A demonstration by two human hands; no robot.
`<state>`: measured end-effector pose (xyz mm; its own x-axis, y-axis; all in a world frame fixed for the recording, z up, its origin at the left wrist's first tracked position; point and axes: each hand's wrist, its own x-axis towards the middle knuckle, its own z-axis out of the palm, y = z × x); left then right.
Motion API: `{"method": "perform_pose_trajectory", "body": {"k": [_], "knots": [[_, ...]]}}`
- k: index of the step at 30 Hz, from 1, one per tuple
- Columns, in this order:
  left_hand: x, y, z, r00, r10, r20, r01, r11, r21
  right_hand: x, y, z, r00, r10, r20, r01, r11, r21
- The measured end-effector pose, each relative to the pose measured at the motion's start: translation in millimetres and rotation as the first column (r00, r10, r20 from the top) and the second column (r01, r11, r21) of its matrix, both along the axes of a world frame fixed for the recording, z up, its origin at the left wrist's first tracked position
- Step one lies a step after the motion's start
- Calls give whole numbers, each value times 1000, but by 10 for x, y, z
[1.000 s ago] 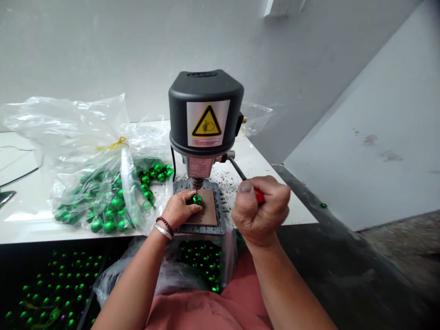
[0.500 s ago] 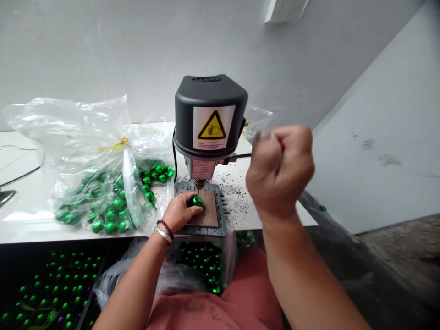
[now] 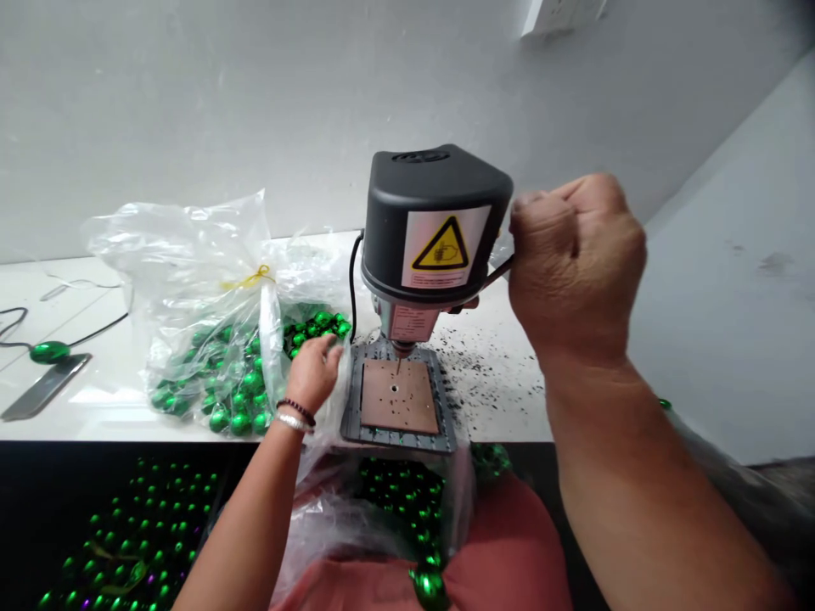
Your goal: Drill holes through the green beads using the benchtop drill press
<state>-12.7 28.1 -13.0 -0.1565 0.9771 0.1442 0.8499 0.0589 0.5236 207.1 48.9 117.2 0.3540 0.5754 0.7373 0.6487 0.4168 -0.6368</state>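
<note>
My right hand (image 3: 576,267) is closed round the lever of a black bench drill (image 3: 436,221), to the right of its housing. My left hand (image 3: 311,373) is at the opening of a clear plastic bag, by the shiny green balls (image 3: 322,327); its fingertips reach in among them, and whether they hold a ball cannot be made out. Under the drill bit, a brown board (image 3: 401,407) with a small hole lies on the grey drill base (image 3: 353,428), with no ball on it. Below the base, one green ball (image 3: 429,585) is near my lap.
The tied plastic bag (image 3: 171,255) with green balls lies left of the drill. Dark shavings (image 3: 484,365) are scattered to the right. A phone-like slab (image 3: 47,386) and cable are at far left. Many green balls (image 3: 159,526) fill a dark container below the table edge.
My left hand has left the board and moved left to the bagged balls. The green ball is gone from under the bit; another shows near my lap. The view has shifted left.
</note>
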Motion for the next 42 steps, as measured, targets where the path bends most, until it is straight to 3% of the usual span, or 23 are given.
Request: {"method": "perform_pose_trajectory", "body": {"k": [2, 4, 10, 12, 13, 14, 15, 17, 19, 21, 23, 26, 30, 35, 39, 42], "knots": [[-145, 172, -68, 971, 187, -148, -199, 977, -71, -4, -1, 3, 1000, -7, -1, 7, 1000, -3], [-246, 256, -160, 950, 227, -214, -266, 949, -171, -7, -3, -2, 1000, -3, -14, 3, 1000, 4], [-191, 195, -375, 970, 165, -176, -196, 964, -179, 2, -7, -39, 998, 8, -56, -6, 999, 36], [-139, 150, -340, 993, 117, -30, -120, 988, -100, 5, -9, -48, 999, 10, -47, -8, 999, 45], [-118, 119, -299, 986, 101, 131, -95, 994, -54, 5, -11, -51, 999, 13, -42, -11, 999, 45], [-97, 80, -246, 934, 80, 347, -79, 997, -16, 4, -15, -54, 999, 16, -38, -14, 999, 45], [-75, 32, -185, 810, 48, 584, -60, 998, 2, 2, -22, -57, 999, 20, -35, -18, 999, 48], [-23, -87, -66, 394, -2, 919, 41, 999, -16, -2, -39, -66, 999, 28, -30, -26, 998, 63], [44, -212, 20, 32, 28, 999, 200, 979, -33, -5, -57, -81, 999, 35, -23, -33, 996, 84], [119, -314, 51, -163, 116, 980, 296, 953, -64, -5, -70, -100, 999, 44, -19, -42, 993, 111], [187, -377, 31, -251, 201, 947, 334, 936, -110, 0, -74, -118, 999, 51, -18, -48, 989, 138], [262, -408, -46, -296, 292, 909, 356, 917, -178, 8, -74, -138, 998, 68, -17, -65, 985, 163], [319, -406, -121, -292, 385, 876, 367, 891, -269, 11, -86, -151, 996, 85, -7, -83, 980, 182], [390, -424, -97, -303, 394, 867, 382, 884, -269, 6, -99, -175, 997, 81, 2, -80, 977, 199], [425, -419, -60, -231, 364, 902, 299, 909, -290, 9, -105, -194, 996, 82, 18, -84, 975, 205], [429, -382, -69, -107, 329, 938, 232, 926, -298, 14, -119, -205, 995, 94, 36, -99, 972, 213]]}}
